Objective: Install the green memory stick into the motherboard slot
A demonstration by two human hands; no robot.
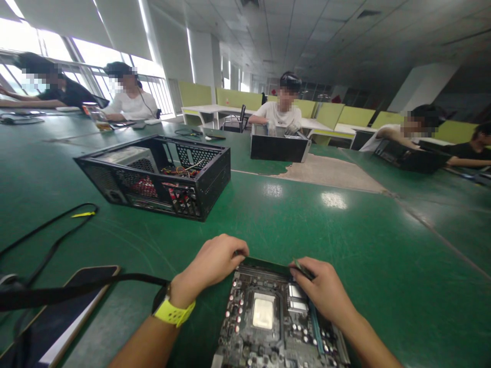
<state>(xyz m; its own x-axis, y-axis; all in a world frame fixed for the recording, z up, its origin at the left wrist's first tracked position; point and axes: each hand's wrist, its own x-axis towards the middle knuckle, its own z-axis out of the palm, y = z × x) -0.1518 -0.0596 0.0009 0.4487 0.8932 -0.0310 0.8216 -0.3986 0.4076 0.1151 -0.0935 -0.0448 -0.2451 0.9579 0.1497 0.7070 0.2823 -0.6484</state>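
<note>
A computer motherboard with a square silver processor in its middle lies on the green table right in front of me. My left hand, with a yellow band on the wrist, curls its fingers over the board's far left edge. My right hand is closed in a pinch on a thin green memory stick at the board's far right corner.
An open black computer case stands at the left middle. A phone and black cables lie at the near left. Several other people sit at the far side, one behind another black case.
</note>
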